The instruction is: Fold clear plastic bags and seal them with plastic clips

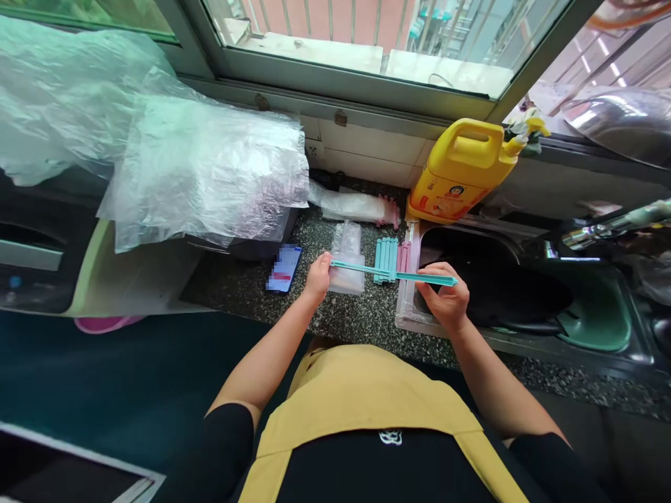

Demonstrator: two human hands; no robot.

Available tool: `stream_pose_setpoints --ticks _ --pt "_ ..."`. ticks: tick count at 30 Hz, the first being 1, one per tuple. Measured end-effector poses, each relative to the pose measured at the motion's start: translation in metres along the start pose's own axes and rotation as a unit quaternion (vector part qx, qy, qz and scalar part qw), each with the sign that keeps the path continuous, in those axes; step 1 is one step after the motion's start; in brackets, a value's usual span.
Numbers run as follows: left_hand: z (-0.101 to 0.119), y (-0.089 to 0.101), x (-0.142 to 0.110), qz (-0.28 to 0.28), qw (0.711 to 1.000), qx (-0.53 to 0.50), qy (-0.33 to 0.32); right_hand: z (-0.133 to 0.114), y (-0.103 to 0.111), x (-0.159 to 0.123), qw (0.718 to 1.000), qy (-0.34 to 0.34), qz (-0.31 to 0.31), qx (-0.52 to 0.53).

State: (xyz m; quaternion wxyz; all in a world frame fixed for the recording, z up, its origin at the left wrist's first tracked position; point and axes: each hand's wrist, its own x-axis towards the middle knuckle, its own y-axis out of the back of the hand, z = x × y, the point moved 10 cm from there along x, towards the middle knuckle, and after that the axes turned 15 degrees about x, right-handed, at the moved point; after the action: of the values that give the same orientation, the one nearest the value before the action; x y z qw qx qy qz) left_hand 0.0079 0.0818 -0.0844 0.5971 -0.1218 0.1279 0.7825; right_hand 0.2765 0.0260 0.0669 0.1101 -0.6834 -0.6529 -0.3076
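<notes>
A long teal sealing clip (394,274) is stretched out level between both hands, above the speckled counter (246,290). My left hand (317,277) pinches its left end and my right hand (445,297) grips its right end. Under the clip lie a small clear plastic bag (347,260) and a bundle of several teal clips (386,258), with pink clips (403,256) beside them.
A yellow jug (461,171) stands by the sink (498,286), which holds a dark pan and a green basin (597,318). A phone (284,268) lies left of my hands. Crumpled clear plastic (204,168) covers an appliance on the left. More bagged pink clips (359,207) sit by the wall.
</notes>
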Motion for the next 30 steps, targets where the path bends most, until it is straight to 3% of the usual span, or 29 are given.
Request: stream_pose_setpoints --ticks 7,18,24,30 --pt "-0.005 -0.001 0.000 0.001 1.000 0.006 0.011 0.021 0.012 -0.009 0.999 -0.010 0.014 0.046" --pt "-0.002 0.002 0.022 -0.040 0.999 0.004 -0.005 0.036 0.004 -0.026 0.993 -0.060 0.074 0.068" --pt "0.002 0.001 0.030 -0.087 0.996 0.009 -0.010 0.042 -0.015 -0.034 0.988 -0.082 0.097 0.087" --pt "0.005 0.006 0.028 -0.106 0.992 0.054 -0.035 0.040 -0.043 -0.036 0.994 -0.069 0.077 0.023"
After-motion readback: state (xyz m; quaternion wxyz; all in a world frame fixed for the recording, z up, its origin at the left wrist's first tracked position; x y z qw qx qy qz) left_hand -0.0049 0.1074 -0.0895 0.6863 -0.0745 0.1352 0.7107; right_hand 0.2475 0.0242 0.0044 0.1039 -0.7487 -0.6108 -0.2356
